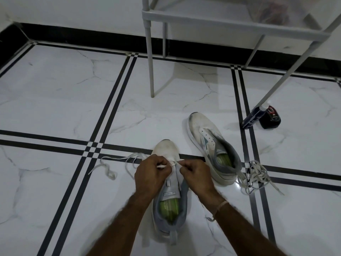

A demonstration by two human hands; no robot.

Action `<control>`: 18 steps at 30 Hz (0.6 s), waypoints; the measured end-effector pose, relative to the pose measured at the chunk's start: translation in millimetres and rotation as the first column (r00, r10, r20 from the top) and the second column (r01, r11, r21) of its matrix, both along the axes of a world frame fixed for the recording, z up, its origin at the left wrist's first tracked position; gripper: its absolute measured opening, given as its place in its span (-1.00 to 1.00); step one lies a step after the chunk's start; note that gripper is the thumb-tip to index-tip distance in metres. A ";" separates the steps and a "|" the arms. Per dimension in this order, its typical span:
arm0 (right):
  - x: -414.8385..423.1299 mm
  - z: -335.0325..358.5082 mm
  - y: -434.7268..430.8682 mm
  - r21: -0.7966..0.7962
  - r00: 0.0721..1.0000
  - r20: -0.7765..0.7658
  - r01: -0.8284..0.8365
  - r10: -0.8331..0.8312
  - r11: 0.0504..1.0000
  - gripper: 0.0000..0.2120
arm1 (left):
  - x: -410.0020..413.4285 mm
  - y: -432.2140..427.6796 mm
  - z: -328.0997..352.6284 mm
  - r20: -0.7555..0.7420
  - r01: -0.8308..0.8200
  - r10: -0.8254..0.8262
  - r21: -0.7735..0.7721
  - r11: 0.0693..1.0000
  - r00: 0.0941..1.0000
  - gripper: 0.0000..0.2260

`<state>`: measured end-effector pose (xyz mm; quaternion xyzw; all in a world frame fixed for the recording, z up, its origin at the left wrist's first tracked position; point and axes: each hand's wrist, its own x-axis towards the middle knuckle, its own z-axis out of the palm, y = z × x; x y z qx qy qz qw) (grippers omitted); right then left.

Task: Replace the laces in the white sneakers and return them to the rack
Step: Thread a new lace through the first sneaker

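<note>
Our left hand (149, 171), lower centre of frame, has its fingers curled tight & pinches one end of the lace (111, 176). Our right hand (195, 172), just beside it, is curled the same way & pinches the other strand. Both work at the front eyelets of the near sneaker (167, 148), which lies on the floor (55, 108) w/ toe pointing up-frame. The spare lace trails left in loose loops on the tiles. The 2nd sneaker (201, 126) sits right of centre w/ no lace in it, a tangled heap of laces (256, 174) touching its heel. The rack (203, 17) stands at top of frame, well apart from both shoes. We'd say lacing has barely begun. Risks from here: pulling one side harder leaves the ends uneven; the flat lace may twist going thru an eyelet; a tip could slip back out if our pinch loosens; the loose loops could knot. Later, the dark bottle (251, 118) by the rack leg at right may get knocked.
</note>
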<state>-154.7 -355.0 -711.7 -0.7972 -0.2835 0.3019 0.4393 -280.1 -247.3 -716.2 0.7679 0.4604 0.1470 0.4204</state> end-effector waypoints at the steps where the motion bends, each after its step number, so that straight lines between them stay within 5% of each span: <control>1: -0.5 0.7 0.0 -0.004 1.000 0.003 0.002 -0.002 1.000 -0.82 | -0.2 0.5 -1.0 0.000 0.010 -0.010 -0.001 1.000 1.000 -0.86; 10: -0.8 0.4 -0.4 -0.002 1.000 0.024 -0.019 0.019 1.000 -0.84 | 3.3 -1.4 -1.4 0.000 0.065 -0.065 0.039 0.997 0.998 -0.85; 15: -7.0 -2.6 -2.7 -0.025 0.979 0.183 -0.082 0.086 0.996 -0.84 | 6.0 -9.2 -3.5 0.037 0.070 -0.074 0.099 0.993 0.997 -0.86; 18: -4.3 1.7 -6.9 0.027 0.997 -0.079 -0.009 0.011 1.000 -0.81 | 0.0 -8.3 -15.8 0.049 0.091 -0.098 0.122 0.988 0.994 -0.86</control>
